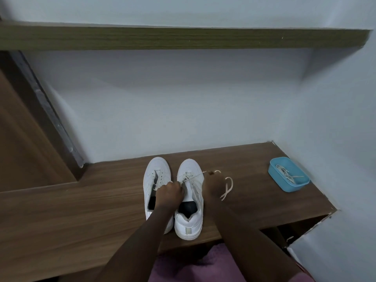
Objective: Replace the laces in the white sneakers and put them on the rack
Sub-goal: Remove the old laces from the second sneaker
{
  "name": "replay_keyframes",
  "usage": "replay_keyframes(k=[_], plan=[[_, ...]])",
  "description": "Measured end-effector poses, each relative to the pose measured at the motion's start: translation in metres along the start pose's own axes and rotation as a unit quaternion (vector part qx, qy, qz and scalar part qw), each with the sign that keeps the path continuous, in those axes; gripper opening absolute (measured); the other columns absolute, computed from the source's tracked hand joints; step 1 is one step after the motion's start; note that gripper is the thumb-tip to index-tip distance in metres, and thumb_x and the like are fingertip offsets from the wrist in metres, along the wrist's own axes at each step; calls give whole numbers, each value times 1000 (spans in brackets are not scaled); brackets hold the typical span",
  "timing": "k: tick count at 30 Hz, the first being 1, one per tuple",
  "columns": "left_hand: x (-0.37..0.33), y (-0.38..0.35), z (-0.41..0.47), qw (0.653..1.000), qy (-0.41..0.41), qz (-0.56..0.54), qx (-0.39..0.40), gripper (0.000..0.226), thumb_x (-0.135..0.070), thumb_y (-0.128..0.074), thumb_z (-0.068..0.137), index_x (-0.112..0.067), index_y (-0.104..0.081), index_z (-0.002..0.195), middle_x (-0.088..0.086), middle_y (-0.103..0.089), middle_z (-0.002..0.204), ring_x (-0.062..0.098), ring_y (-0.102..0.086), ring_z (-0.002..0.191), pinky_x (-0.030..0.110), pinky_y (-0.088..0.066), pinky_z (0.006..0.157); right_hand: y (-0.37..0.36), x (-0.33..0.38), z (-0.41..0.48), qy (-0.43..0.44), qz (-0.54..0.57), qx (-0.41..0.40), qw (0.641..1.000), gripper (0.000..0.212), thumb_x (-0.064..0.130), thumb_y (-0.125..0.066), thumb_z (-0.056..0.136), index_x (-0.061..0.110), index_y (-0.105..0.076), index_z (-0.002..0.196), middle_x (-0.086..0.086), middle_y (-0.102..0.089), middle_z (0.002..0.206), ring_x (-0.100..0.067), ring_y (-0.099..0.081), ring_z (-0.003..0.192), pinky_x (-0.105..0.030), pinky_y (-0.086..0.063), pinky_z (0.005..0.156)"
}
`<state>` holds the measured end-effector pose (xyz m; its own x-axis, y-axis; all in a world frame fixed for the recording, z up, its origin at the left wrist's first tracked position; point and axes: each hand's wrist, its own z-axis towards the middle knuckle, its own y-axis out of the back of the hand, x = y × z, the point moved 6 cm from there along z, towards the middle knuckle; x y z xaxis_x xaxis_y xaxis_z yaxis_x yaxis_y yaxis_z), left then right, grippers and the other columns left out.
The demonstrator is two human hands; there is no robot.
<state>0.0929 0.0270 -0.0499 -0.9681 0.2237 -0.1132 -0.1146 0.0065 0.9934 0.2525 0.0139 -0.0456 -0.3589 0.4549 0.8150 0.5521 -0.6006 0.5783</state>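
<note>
Your two hands work over a pair of white sneakers that stand side by side on a wooden bench point(81, 210), toes pointing away from you.

Your left hand point(169, 191) is curled into a loose fist, knuckles up, over the gap between the two shoes. Its fingers pinch one strand of the lace point(195, 177) at the far right edge of the fist.

From that pinch the strand runs taut, away and to the right, across the lowest eyelets of the right sneaker point(189, 218), to your right hand point(211, 186). That hand shows you its back, with the fingers curled away from view. The lace meets its fingertips, but you cannot tell exactly how they grip it. The loose rest of the lace loops on the bench just right of those fingers.

The left sneaker point(156, 171) sits under and beyond your left fist, its visible eyelets unlaced.

Well to the right of your right fingers, a blue tub point(273, 176) holds a pale tangle of laces point(286, 175). A wooden shelf point(183, 38) runs along the wall far beyond both hands.
</note>
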Motion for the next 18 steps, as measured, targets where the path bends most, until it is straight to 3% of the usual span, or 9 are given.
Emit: replay_keyframes(k=[2, 5, 7, 10, 13, 14, 16, 18], plan=[[0, 1, 0, 1000, 1, -1, -3, 43, -38, -29, 100, -8, -60, 106, 13, -66, 103, 32, -63, 97, 33, -47, 76, 10, -18, 13, -71, 24, -39, 996, 28, 11, -44, 92, -3, -67, 100, -19, -67, 100, -33, -61, 97, -34, -43, 77], [0, 1, 1, 1000, 4, -8, 0, 43, -36, -31, 100, -7, -62, 105, 13, -66, 102, 32, -63, 97, 33, -47, 77, 3, -34, 26, -79, -24, 13, 996, 32, 13, -37, 94, -1, -61, 111, -14, -61, 116, -28, -57, 111, -32, -40, 91], [0, 1, 1, 1000, 3, -7, -1, 42, -35, -31, 100, -7, -62, 105, 13, -65, 102, 32, -63, 97, 33, -47, 77, -6, -22, 20, 3, -60, 74, 995, 37, 24, -42, 86, 2, -60, 110, -15, -59, 113, -33, -56, 109, -37, -45, 93], [0, 1, 1, 1000, -1, -5, -1, 43, -36, -30, 100, -7, -61, 105, 13, -65, 102, 31, -63, 97, 31, -46, 75, -21, 7, 2, 156, -130, 98, 974, 29, 20, -56, 81, 9, -67, 106, -10, -60, 110, -29, -57, 105, -36, -44, 92], [1, 1, 1, 1000, -1, -3, 7, 42, -36, -29, 101, -8, -59, 108, 13, -64, 106, 31, -63, 100, 33, -46, 77, -40, 31, -28, 274, -198, 146, 930, 17, 17, -67, 71, 7, -72, 83, -9, -63, 92, -29, -62, 89, -34, -47, 77], [1, 1, 1, 1000, -1, 0, 8, 41, -36, -29, 101, -9, -59, 108, 12, -64, 107, 31, -62, 100, 33, -47, 77, -43, 32, -33, 269, -208, 157, 927, 11, 15, -74, 58, 8, -70, 65, -8, -63, 76, -28, -64, 72, -31, -49, 63], [1, 1, 1, 1000, -2, -3, 5, 41, -36, -29, 101, -9, -59, 108, 12, -64, 106, 30, -63, 100, 33, -47, 77, -44, 33, -33, 248, -201, 152, 935, 24, 12, -82, 36, 15, -59, 42, 0, -55, 52, -21, -58, 46, -23, -43, 44], [2, 1, 0, 1000, 0, -12, 0, 41, -36, -29, 101, -9, -60, 106, 12, -65, 104, 30, -63, 97, 31, -46, 75, -38, 38, -32, 270, -227, 123, 928, 12, 11, -77, 57, 13, -65, 54, -2, -60, 62, -24, -62, 57, -28, -45, 52]])
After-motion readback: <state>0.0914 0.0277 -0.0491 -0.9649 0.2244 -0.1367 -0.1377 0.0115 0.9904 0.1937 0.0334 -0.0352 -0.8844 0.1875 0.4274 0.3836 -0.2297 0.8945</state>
